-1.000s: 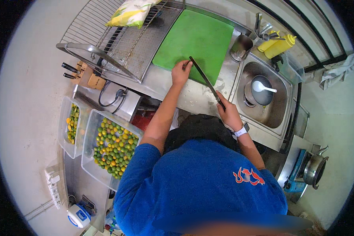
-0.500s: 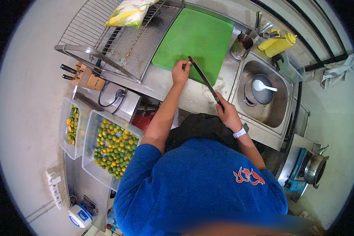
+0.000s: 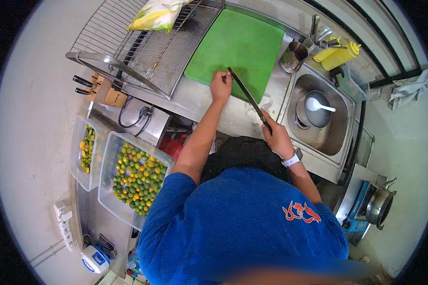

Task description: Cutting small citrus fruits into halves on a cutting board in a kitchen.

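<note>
My right hand (image 3: 277,138) is wrapped round the handle of a long, dark-bladed knife (image 3: 246,93). Its blade slants up and to the left over the near edge of a green cutting board (image 3: 238,45). At that same edge my left hand (image 3: 220,87) is closed beside the knife's tip. A small dark spot shows at its fingers, but what they hold, if anything, cannot be made out. To the left, a large clear tub (image 3: 110,185) holds many small green and yellow citrus fruits (image 3: 139,178). Cut fruit (image 3: 87,149) lies in a narrower clear tub (image 3: 77,166).
On the right, a steel sink (image 3: 335,140) holds a grey bowl with a white spoon (image 3: 321,104). A metal pitcher (image 3: 294,56) and yellow squeeze bottles (image 3: 340,56) stand behind. A wire rack (image 3: 109,28) and knife block (image 3: 104,92) are left; a pot (image 3: 380,206) sits on a stove.
My left hand has turned slightly and shifted a little to the right at the board's edge. The knife and my right hand are almost unmoved.
</note>
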Demonstrator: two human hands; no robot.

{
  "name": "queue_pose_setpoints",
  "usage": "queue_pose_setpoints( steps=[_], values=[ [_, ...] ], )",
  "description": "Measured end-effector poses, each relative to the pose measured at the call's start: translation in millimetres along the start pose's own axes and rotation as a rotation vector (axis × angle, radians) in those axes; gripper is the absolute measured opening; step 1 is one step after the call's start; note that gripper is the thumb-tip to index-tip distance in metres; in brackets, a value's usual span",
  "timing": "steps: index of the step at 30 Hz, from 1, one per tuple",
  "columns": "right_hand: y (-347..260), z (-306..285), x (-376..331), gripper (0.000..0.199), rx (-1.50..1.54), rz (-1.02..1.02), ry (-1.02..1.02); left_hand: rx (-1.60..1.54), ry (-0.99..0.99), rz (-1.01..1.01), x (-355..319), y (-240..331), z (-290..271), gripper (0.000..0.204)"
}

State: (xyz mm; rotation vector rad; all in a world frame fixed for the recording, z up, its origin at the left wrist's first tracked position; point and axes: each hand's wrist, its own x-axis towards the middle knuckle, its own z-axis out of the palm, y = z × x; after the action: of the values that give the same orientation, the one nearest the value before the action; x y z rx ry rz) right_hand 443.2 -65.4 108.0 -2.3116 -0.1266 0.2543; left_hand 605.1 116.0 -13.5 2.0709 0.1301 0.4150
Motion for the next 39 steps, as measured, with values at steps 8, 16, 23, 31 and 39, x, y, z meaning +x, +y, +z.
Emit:
queue_pose_setpoints(
  steps=[8, 16, 23, 31, 39],
  values=[
    [-2.8, -2.3, 0.3, 0.052, 0.009, 0.015, -0.007, 0.047, 0.100, 0.122, -0.7, -0.3, 6.8, 0.017],
    [6.7, 5.6, 13.8, 0.051, -0.023, -0.027, 0.009, 0.040, 0.091, 0.110, -0.8, 3.3, 6.1, 0.015],
    [9.4, 16.9, 36.8, 0.049, -0.059, -0.103, 0.053, 0.101, 0.112, 0.138, -3.1, 6.1, 4.7, 0.015],
    [-2.1, 21.8, 61.5, 0.050, -0.039, -0.038, 0.005, 0.032, 0.111, 0.204, -6.8, 2.5, 2.6, 0.013],
    [4.9, 17.4, 32.5, 0.052, -0.088, -0.043, 0.017, 0.048, 0.092, 0.241, -6.6, -2.3, 2.3, 0.012]
  ],
)
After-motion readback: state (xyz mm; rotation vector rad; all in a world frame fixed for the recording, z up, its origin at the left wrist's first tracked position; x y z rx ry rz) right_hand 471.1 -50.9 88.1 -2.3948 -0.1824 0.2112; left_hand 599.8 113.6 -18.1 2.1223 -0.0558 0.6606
